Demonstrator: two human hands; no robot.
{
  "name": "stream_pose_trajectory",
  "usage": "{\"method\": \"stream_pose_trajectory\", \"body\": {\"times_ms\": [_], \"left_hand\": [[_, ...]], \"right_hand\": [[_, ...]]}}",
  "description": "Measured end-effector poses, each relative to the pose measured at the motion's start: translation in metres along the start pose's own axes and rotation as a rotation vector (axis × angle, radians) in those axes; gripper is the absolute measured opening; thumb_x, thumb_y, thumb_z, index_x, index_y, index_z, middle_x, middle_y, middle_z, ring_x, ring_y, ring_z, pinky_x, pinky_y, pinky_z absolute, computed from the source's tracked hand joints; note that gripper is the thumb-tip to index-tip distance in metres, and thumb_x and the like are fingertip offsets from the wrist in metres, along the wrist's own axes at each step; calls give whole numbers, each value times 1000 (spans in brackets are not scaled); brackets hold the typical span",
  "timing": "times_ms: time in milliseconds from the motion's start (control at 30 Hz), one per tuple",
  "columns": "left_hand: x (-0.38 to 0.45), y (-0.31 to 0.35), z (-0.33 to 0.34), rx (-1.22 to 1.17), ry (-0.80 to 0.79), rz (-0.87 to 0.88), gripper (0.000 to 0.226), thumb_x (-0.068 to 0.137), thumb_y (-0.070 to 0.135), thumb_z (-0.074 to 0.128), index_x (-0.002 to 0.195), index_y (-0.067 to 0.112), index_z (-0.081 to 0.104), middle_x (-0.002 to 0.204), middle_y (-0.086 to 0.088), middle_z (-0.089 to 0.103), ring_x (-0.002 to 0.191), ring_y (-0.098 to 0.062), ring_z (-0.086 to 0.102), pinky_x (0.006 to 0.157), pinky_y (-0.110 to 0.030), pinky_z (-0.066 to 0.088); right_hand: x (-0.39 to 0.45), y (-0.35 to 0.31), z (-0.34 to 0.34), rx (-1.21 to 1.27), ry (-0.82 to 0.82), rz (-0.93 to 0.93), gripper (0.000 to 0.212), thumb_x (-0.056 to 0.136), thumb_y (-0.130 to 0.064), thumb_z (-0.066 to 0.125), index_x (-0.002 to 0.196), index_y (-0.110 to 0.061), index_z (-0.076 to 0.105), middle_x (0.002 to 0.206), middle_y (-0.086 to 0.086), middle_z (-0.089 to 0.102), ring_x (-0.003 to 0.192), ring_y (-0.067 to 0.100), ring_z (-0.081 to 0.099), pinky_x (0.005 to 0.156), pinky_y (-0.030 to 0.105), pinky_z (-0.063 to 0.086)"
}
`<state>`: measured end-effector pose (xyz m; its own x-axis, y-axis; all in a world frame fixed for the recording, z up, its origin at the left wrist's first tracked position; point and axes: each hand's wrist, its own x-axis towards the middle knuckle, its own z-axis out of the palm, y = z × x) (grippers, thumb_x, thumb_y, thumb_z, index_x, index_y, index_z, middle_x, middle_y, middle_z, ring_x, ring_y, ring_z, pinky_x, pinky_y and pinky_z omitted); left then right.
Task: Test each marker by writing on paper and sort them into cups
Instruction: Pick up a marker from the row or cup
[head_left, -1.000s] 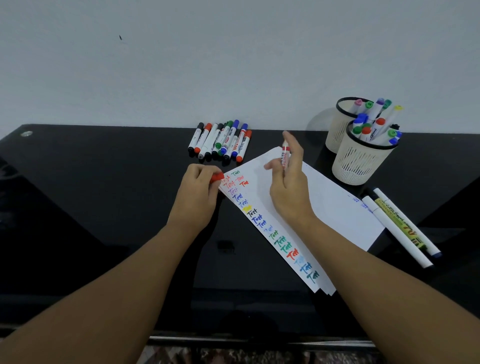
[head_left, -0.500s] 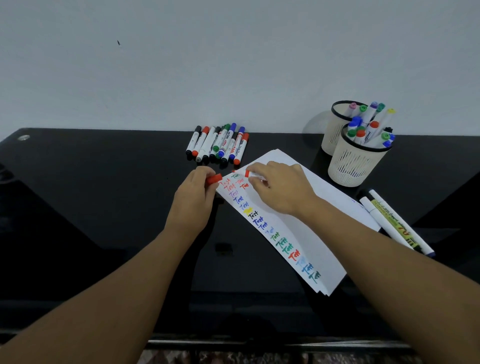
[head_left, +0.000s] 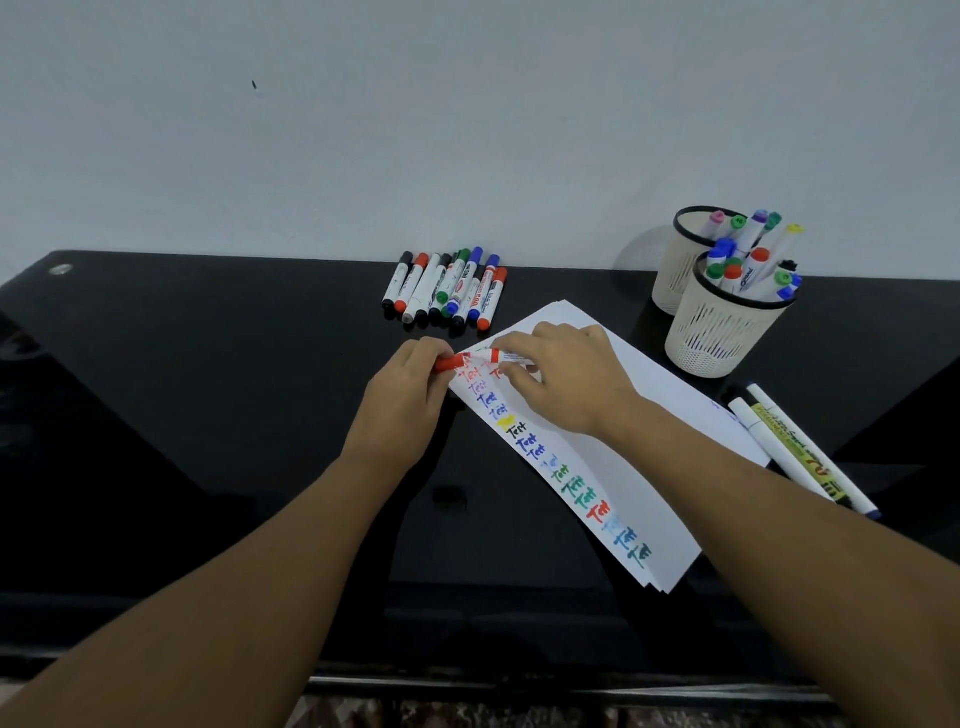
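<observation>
At the paper's upper left corner, the right hand has brought the red marker leftward since a half-second ago, its tip now meeting the red cap pinched in the left hand; right fingers grip the white barrel; coloured "Test" words line the sheet's left edge; both cups stand far right, holding markers.

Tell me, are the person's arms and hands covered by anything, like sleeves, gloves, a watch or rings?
No. Both forearms are bare right to the bottom edge of the picture, so no sleeve shows. The left hand and the right hand wear no gloves, and no watch, bracelet or ring shows on either wrist or on the fingers in sight. Some fingers are tucked out of view.
</observation>
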<state>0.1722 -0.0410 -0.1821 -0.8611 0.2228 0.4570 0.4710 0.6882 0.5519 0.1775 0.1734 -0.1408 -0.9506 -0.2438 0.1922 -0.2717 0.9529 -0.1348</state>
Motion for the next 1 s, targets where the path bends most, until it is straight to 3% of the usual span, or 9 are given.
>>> {"method": "stream_pose_trajectory", "body": {"times_ms": [167, 267, 433, 633, 700, 800, 900, 933, 1000], "left_hand": [[-3, 1, -1, -25, -24, 44, 20, 100, 19, 61, 121, 20, 57, 110, 4, 65, 95, -8, 62, 82, -33, 57], [-6, 5, -4, -77, -42, 26, 31, 100, 21, 62, 128, 25, 49, 121, 4, 68, 107, -9, 66, 92, -32, 57], [-6, 9, -5, -103, -73, -38, 49, 100, 24, 63, 135, 34, 31, 138, 0, 64, 119, -15, 65, 100, -35, 54], [-6, 11, -6, -92, -61, -41, 66, 101, 22, 62, 155, 27, 26, 141, 4, 62, 120, -15, 65, 102, -34, 53], [-7, 11, -6, -105, -72, -37, 73, 102, 21, 60, 159, 32, 16, 144, 7, 59, 119, -15, 65, 102, -33, 52], [-9, 12, -8, -118, -102, -44, 81, 105, 22, 55, 158, 43, -2, 148, 15, 53, 113, -11, 67, 96, -21, 48], [-8, 13, -8, -83, -108, -32, 85, 106, 21, 51, 156, 47, -13, 147, 16, 54, 89, -13, 73, 85, -32, 58], [-7, 12, -7, -80, -107, -39, 86, 106, 20, 50, 155, 49, -15, 148, 14, 54, 90, -13, 72, 85, -36, 59], [-4, 10, -5, -96, -111, -80, 87, 105, 20, 52, 156, 49, -12, 154, 9, 48, 115, -12, 65, 100, -36, 53]], "right_hand": [[1, -7, 5, -5, -30, -69, 42, 106, -55, 38, 143, -40, 51, 119, -7, 65, 110, 16, 57, 99, 42, 34], [4, -11, 6, 65, -65, -120, 38, 108, -47, 40, 144, -35, 44, 132, -4, 64, 113, 18, 59, 99, 42, 43], [2, -9, -1, 148, -205, -172, 41, 110, -40, 42, 148, -35, 27, 139, 2, 62, 101, 22, 66, 87, 45, 56], [-6, -18, 0, 248, -206, -199, 42, 110, -29, 40, 147, -37, 20, 115, 4, 66, 77, 19, 63, 74, 46, 55], [-8, -21, 2, 254, -179, -211, 42, 110, -26, 40, 147, -35, 23, 112, 2, 65, 76, 16, 61, 73, 45, 55], [-8, -23, 3, 265, -120, -208, 39, 109, -25, 39, 146, -30, 29, 109, -2, 62, 76, 13, 58, 73, 43, 53], [-9, -23, 5, 279, -95, -193, 39, 109, -26, 39, 147, -30, 30, 106, -6, 63, 74, 12, 59, 73, 41, 54], [-9, -22, 6, 286, -87, -183, 39, 109, -27, 38, 147, -30, 30, 102, -9, 62, 73, 11, 59, 72, 40, 54], [-8, -21, 7, 300, -66, -162, 43, 109, -28, 38, 151, -32, 27, 116, -5, 66, 73, 9, 59, 72, 36, 53]]}}
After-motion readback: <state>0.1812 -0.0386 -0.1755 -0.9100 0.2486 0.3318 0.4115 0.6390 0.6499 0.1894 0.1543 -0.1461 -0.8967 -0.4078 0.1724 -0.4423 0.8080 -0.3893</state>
